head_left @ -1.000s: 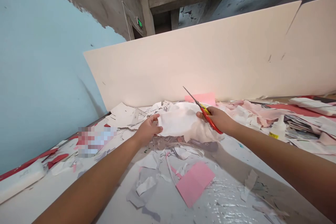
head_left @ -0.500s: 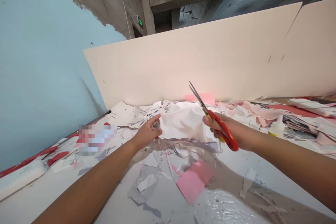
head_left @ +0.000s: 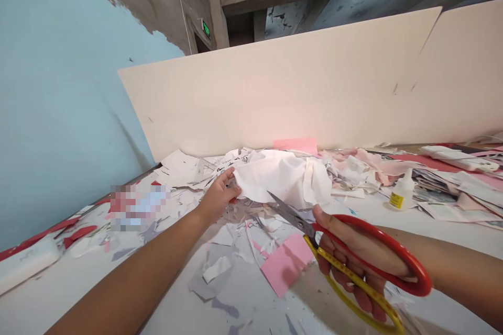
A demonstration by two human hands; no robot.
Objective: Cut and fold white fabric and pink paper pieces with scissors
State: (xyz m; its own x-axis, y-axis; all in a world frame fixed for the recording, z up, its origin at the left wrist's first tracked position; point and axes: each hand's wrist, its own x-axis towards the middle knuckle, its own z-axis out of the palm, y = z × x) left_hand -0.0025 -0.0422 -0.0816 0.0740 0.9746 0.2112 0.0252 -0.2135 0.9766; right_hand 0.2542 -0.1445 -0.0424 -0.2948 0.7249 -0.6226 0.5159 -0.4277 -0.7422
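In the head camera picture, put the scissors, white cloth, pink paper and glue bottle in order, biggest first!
The scissors and white cloth come first, but the scissors are nearest the camera, so I can't rank them. Then pink paper, then glue bottle.

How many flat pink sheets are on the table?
2: one sheet lies near the scissors, another sheet sits behind the white cloth. More may be hidden under the paper scraps.

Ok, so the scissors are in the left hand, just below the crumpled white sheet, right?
Wrong hand: the head view shows the red-and-yellow scissors in the right hand, not the left, just below the crumpled white sheet.
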